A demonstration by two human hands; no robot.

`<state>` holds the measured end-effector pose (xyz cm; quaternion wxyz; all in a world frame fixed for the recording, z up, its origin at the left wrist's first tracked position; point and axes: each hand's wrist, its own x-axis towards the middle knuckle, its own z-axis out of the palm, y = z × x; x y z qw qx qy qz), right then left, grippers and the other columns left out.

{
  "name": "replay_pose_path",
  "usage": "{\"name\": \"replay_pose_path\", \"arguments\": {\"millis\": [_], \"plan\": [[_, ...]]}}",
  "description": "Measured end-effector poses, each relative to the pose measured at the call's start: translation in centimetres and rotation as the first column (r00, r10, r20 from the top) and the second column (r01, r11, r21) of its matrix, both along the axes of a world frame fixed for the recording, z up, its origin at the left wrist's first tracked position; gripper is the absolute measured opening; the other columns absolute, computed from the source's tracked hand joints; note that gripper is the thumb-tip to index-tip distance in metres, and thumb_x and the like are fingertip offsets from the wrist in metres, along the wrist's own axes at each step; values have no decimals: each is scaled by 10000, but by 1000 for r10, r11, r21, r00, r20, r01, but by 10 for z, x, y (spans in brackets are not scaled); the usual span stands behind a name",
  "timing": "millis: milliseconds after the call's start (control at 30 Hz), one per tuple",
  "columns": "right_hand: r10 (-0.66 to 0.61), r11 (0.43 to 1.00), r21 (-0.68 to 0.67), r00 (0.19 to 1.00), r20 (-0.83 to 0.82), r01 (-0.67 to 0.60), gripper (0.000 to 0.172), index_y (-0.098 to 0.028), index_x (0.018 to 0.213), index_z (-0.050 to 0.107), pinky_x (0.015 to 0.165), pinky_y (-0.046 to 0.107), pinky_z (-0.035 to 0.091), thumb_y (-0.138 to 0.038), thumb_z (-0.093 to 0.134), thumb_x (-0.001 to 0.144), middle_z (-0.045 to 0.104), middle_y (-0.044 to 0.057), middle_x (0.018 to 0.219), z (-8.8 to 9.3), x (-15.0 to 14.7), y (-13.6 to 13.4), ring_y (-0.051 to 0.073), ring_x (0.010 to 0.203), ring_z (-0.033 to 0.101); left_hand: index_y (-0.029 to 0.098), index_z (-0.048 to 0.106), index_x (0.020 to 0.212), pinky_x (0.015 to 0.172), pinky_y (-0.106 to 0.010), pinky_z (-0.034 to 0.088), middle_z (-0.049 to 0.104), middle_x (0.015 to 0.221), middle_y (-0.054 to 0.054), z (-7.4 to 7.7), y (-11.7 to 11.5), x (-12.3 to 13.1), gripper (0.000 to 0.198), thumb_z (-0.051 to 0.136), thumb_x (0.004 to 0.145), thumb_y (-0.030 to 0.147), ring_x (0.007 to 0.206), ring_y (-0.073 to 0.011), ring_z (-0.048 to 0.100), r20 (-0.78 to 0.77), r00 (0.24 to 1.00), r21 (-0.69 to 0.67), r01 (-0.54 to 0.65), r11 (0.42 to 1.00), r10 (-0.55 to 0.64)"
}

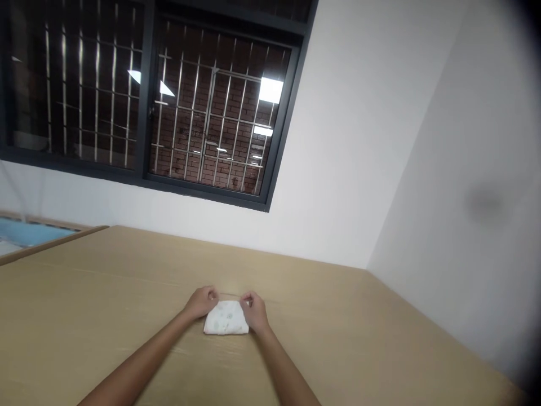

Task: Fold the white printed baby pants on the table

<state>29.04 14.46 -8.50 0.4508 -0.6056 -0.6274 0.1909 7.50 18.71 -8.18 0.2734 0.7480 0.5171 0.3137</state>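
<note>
no readable text, label or number anywhere

A pale wood-grain desk (380, 338) fills the lower part of the view and runs back to a white wall (346, 169); a second white wall (465, 225) meets it at the corner on the right. High in the far wall sits a dark-framed window (147, 96) with metal bars (203, 118), red brick showing behind them and ceiling lights mirrored in the glass. At the far left, beyond the desk's edge, lies a blue surface (29, 232) with a wooden rim.
</note>
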Motion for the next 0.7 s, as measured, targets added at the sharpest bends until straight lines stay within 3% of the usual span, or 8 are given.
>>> {"name": "replay_pose_path", "arguments": {"millis": [67,133,233,300,400,500,700], "plan": [[2,1000,7,1000,26,-2,141,-188,812,683,825,369,549,-205,543,817,751,102,903,3,0,0,244,855,672,147,658,874,761,-323,424,675,891,-83,-3,-2,3,127,543,824,128,861,-240,614,-49,995,59,-80,995,83],[42,998,38,995,95,-45,134,-191,858,715,939,404,525,-220,588,829,759,112,993,14,-2,-8,265,975,670,153,665,1008,885,-370,445,683,1055,-115,-3,-10,8,190,519,886,160,1021,-274,607,-59,991,157,-113,981,124],[191,975,47,925,329,-218,256,-208,1090,746,1107,458,421,-266,581,903,733,113,1222,33,-12,-24,291,1206,602,165,656,1192,1080,-407,418,655,1257,-130,-1,-25,20,335,432,1016,342,1205,-271,566,-5,1000,280,-28,959,31],[299,942,1,840,452,-336,376,-222,1289,686,1143,456,390,-257,501,963,696,117,1331,39,-24,-35,282,1273,572,144,629,1303,1157,-429,395,629,1354,-149,-4,-33,31,520,345,1054,502,1279,-277,546,23,998,285,50,957,-59],[380,912,-63,777,501,-406,464,-221,1446,583,1169,457,379,-284,453,1005,638,138,1437,31,-41,-43,291,1319,555,113,543,1441,1234,-474,340,535,1502,-179,-17,-42,46,729,242,1047,647,1405,-309,470,-25,996,205,84,975,-81],[377,920,-111,774,509,-375,518,-235,1522,507,1244,516,296,-363,456,1022,526,135,1570,13,-46,-45,330,1423,476,95,466,1520,1276,-514,283,438,1591,-182,-33,-46,53,816,192,1034,691,1483,-325,392,-101,993,149,72,986,-57],[366,926,-111,790,492,-360,570,-213,1604,376,1284,500,279,-371,333,1058,424,137,1646,-1,-35,-43,305,1496,415,62,344,1593,1319,-452,226,326,1660,-129,-48,-44,41,827,85,1052,631,1542,-250,313,-156,979,169,159,973,-132]]}}
